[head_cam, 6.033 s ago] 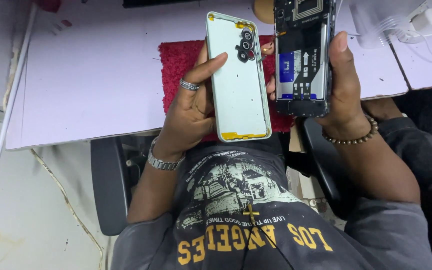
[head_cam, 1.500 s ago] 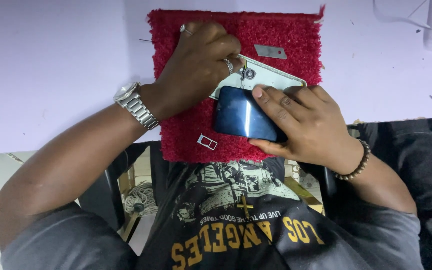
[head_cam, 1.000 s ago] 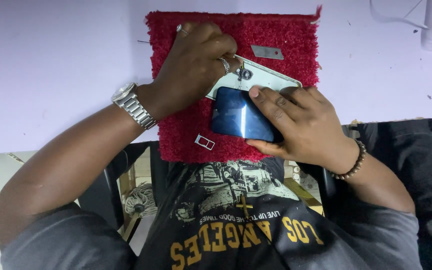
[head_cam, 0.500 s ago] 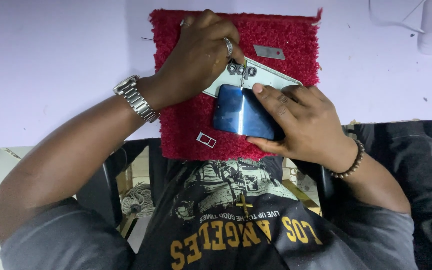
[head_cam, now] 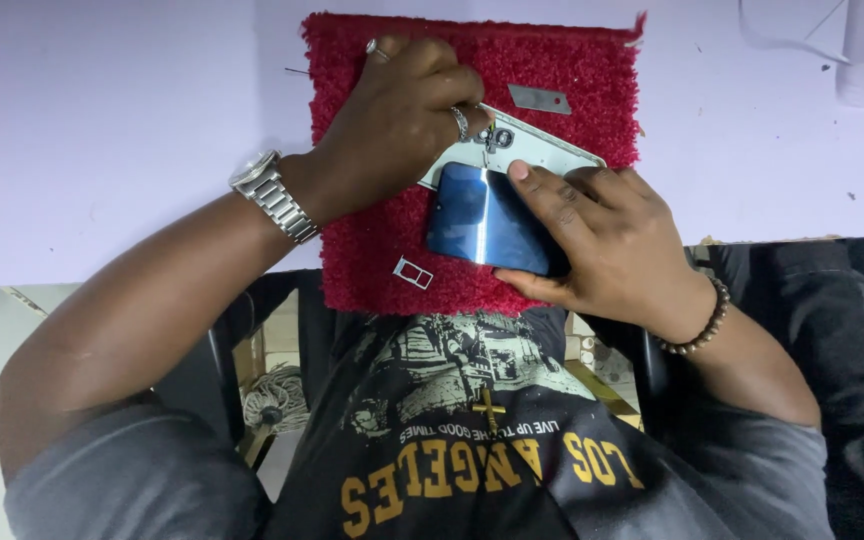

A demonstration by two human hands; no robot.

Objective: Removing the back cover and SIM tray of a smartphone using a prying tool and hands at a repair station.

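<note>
Two hands work over the red mat (head_cam: 572,60): our left hand (head_cam: 392,125) curls over the pale back cover's (head_cam: 542,150) camera end, fingers closed around its edge, while our right hand (head_cam: 602,240) presses the blue phone (head_cam: 482,220) flat onto that cover, fingers spread and gripping its side. We judge this a refitting step; next comes steady pressure along the edges. Compared with half a second ago, little has shifted.

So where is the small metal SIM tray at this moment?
In the head view, the SIM tray lies on the red mat near its lower left edge, just left of the blue phone.
</note>
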